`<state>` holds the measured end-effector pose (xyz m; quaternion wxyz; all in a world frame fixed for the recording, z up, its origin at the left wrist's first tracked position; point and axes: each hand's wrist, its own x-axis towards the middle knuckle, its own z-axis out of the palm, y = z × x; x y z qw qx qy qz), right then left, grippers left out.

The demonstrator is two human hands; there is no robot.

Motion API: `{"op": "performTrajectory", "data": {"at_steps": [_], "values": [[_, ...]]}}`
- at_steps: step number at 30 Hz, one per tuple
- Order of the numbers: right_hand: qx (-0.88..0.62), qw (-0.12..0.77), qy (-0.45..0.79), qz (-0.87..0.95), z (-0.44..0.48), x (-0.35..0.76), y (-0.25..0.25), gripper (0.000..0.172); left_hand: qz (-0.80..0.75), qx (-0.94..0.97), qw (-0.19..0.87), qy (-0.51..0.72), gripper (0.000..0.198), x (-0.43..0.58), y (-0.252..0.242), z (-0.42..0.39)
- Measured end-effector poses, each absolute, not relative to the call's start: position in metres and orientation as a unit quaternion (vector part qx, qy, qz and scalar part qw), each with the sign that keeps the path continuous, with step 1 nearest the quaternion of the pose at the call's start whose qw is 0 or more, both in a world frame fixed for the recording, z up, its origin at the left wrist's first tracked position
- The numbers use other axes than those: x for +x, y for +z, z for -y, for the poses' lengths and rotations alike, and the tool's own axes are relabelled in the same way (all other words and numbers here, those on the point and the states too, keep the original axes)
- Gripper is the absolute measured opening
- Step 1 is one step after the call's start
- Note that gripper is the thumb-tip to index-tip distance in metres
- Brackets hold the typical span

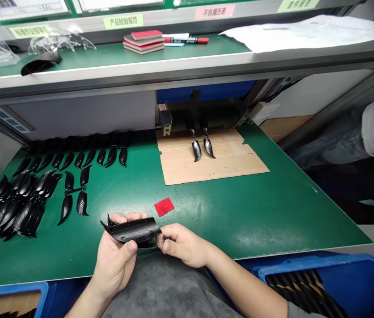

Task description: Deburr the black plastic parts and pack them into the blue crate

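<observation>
Grey fabric (163,287) is filling the foreground beneath the person's hands. The left hand (116,260) is cradling a black moulded part (130,230) from below, its fingers curled up behind the piece and its thumb lying just under the near edge. The right hand (183,245) is pinching the part's right end between thumb and fingers. The part is being held above the front of a green bench mat (240,221), just short of a red square tag (164,206). Rows of black curved pieces (74,159) are lying on the mat to the left. Two more pieces (196,151) are resting on a cardboard sheet (207,170). A blue bin (319,260) holding black pieces is standing along the near right side.
</observation>
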<state>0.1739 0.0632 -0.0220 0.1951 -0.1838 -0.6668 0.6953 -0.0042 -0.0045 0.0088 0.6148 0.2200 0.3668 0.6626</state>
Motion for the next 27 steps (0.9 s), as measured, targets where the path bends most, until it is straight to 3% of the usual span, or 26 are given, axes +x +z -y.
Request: {"op": "performTrajectory", "data": {"at_steps": [3, 6, 9, 17, 21, 25, 27], "values": [[-0.226, 0.255, 0.664, 0.665, -0.058, 0.171, -0.018, 0.042, -0.369, 0.209, 0.613, 0.667, 0.036, -0.008, 0.007, 0.007], [-0.268, 0.35, 0.532, 0.723, -0.051, 0.164, -0.01, 0.029, -0.366, 0.193, 0.617, 0.67, 0.037, -0.011, 0.005, 0.01], [-0.227, 0.356, 0.432, 0.797, -0.044, 0.154, -0.004, 0.021, -0.35, 0.179, 0.627, 0.673, 0.037, -0.016, 0.004, 0.015], [-0.283, 0.353, 0.67, 0.588, -0.035, 0.133, -0.002, 0.022, -0.308, 0.157, 0.64, 0.686, 0.035, -0.044, 0.001, 0.033], [-0.314, 0.26, 0.623, 0.668, -0.039, 0.119, -0.006, 0.037, -0.303, 0.125, 0.625, 0.709, 0.038, -0.071, -0.004, 0.044], [-0.336, 0.128, 0.355, 0.863, -0.036, 0.095, -0.02, 0.025, -0.328, 0.066, 0.551, 0.764, 0.039, -0.125, -0.005, 0.056], [-0.316, 0.088, 0.336, 0.883, -0.035, 0.08, -0.035, 0.025, -0.362, 0.01, 0.452, 0.815, 0.035, -0.171, -0.01, 0.065]]}}
